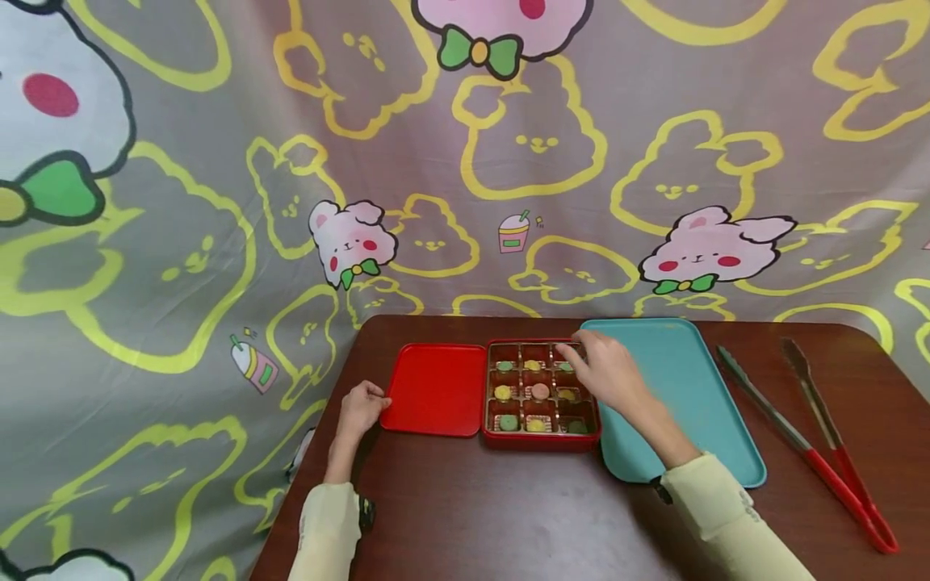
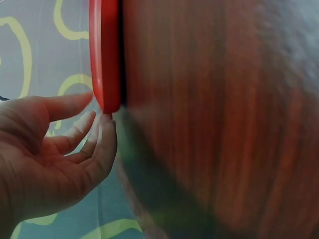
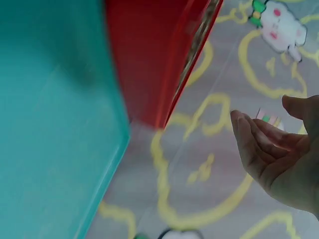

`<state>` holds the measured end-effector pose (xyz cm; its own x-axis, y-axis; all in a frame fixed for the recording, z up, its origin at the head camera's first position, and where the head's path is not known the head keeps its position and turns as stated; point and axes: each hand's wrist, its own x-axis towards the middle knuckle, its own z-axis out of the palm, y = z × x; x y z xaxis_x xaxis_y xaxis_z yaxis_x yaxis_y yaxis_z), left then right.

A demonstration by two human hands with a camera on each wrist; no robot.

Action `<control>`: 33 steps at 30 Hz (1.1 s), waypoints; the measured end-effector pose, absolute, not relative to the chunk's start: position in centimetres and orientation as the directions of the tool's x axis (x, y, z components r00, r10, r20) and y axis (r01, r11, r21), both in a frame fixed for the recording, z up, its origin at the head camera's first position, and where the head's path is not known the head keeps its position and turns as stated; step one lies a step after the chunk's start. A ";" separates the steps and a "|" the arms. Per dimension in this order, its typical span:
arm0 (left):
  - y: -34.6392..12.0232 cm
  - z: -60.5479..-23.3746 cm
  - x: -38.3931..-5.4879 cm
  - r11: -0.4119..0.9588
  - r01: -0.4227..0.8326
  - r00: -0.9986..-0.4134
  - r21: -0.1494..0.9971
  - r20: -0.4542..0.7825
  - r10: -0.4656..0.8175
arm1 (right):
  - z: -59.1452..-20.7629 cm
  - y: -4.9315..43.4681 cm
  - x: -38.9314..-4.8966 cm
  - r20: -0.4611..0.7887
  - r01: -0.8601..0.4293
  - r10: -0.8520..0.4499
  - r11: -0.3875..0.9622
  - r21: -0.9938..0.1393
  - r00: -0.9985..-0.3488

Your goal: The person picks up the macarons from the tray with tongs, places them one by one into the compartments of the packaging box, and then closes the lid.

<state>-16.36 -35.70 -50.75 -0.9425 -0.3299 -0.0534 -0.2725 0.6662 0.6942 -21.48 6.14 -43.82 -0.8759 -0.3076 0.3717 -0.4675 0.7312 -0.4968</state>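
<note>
A red tin box (image 1: pixel 541 441) stands on the table, its divided insert holding small round green, yellow and pink sweets (image 1: pixel 540 391). Directly left of it lies a flat red square lid (image 1: pixel 436 391). My left hand (image 1: pixel 361 411) is at the lid's left edge. In the left wrist view, its thumb and loosely bent fingers (image 2: pixel 102 144) touch the edge of the lid (image 2: pixel 105 55). Over the box's far right corner is my right hand (image 1: pixel 610 371), holding nothing. The right wrist view shows its fingers (image 3: pixel 254 142) relaxed, apart from the box's red side (image 3: pixel 144 59).
A turquoise tray (image 1: pixel 676 379) lies right of the box, under my right forearm. Metal tongs with red handles (image 1: pixel 835 464) rest spread on the table's right side. Behind the dark brown table (image 1: pixel 494 516) hangs a patterned cloth (image 1: pixel 436 121).
</note>
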 end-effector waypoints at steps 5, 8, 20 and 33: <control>-36.3 -51.2 -16.1 0.682 -0.274 -0.940 0.678 -0.037 -0.340 | -44.0 1.9 -21.2 0.342 -0.504 -0.370 0.644 -0.576 -0.864; -36.9 -51.3 -15.9 0.693 -0.271 -0.940 0.668 -0.030 -0.339 | -44.2 -0.6 -20.7 0.287 -0.485 -0.408 0.556 -0.675 -0.867; -38.5 -51.3 -15.2 0.679 -0.267 -0.940 0.684 -0.031 -0.339 | -45.6 -9.0 -17.8 -0.057 -0.091 -0.515 0.258 -0.962 -0.856; -39.1 -50.5 -14.5 0.570 -0.317 -0.932 0.758 -0.137 -0.336 | -48.4 -12.9 -17.1 -0.153 -0.101 -0.446 0.496 -0.862 -0.882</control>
<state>-14.52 -39.15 -50.49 -0.9319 -0.3361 -0.1366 -0.3168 0.5703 0.7579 -17.06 -12.92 -48.43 -0.8817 -0.4462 -0.1534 -0.1009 0.4959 -0.8625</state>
